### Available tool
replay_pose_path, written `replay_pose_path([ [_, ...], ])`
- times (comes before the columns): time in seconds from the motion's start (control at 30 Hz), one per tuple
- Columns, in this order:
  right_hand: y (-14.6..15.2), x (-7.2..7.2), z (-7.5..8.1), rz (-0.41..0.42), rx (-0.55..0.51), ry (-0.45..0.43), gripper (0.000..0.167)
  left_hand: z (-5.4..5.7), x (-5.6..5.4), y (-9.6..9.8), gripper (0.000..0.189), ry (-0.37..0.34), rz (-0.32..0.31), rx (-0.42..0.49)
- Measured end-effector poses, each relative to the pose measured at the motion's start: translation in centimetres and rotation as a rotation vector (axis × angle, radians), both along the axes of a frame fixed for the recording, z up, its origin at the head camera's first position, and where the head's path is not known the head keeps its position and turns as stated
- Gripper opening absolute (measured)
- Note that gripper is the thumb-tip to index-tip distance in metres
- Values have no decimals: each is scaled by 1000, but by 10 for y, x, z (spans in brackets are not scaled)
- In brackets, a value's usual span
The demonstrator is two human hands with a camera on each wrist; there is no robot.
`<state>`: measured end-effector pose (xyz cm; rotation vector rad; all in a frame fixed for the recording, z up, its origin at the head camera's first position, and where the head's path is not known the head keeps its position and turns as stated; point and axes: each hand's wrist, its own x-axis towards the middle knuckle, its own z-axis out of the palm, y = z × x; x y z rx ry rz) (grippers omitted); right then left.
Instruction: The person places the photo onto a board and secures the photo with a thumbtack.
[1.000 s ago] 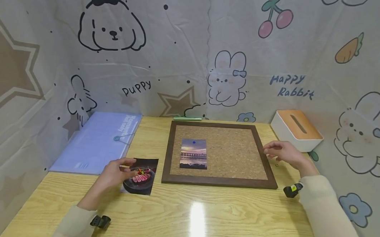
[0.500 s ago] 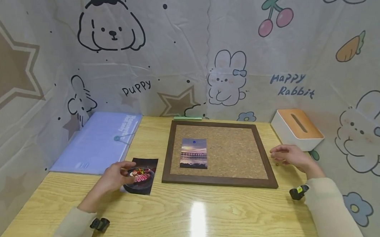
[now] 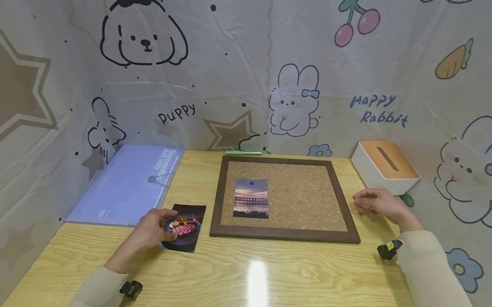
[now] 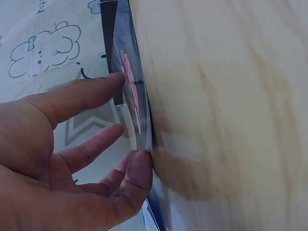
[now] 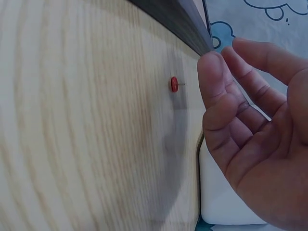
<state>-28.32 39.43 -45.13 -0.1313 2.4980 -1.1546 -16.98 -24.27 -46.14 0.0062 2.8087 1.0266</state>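
Note:
In the head view, my left hand [image 3: 152, 227] is over a photo [image 3: 185, 236] of sliced meat on a dark plate, which lies on the table. Its spread fingers touch the photo's left part, and the left wrist view shows fingertips at the print's surface and edge [image 4: 131, 82]. My right hand [image 3: 381, 207] hovers off the right side of a framed corkboard [image 3: 306, 198], fingers loosely bent, with nothing visible between them. Close to those fingertips, a red thumbtack [image 5: 174, 84] lies on the table, its point sideways. A pier photo [image 3: 250, 204] is fixed to the cork by a blue tack [image 3: 251, 183].
A blue document folder [image 3: 123, 184] lies at the left. Behind the corkboard is a green pen [image 3: 243, 152], against the printed curtain [image 3: 233, 78]. A white tissue box [image 3: 385, 167] with a wooden lid stands at the back right, just beyond my right hand.
My right hand has drawn back to the right, away from the corkboard's frame. My left hand has shifted slightly right and the food photo a little with it.

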Motion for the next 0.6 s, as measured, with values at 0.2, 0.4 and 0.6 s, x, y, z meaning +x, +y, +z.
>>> replay_pose_path([
  [0.2, 4, 0, -2, -1, 2, -18, 51, -1, 1, 2, 70, 15, 2, -46],
  [0.4, 8, -1, -3, 2, 35, -25, 47, 0, 0, 1, 67, 22, 0, -45],
  [0.6, 11, 1, -5, 2, 88, -36, 34, 2, -1, -2, 60, -36, 6, -21],
])
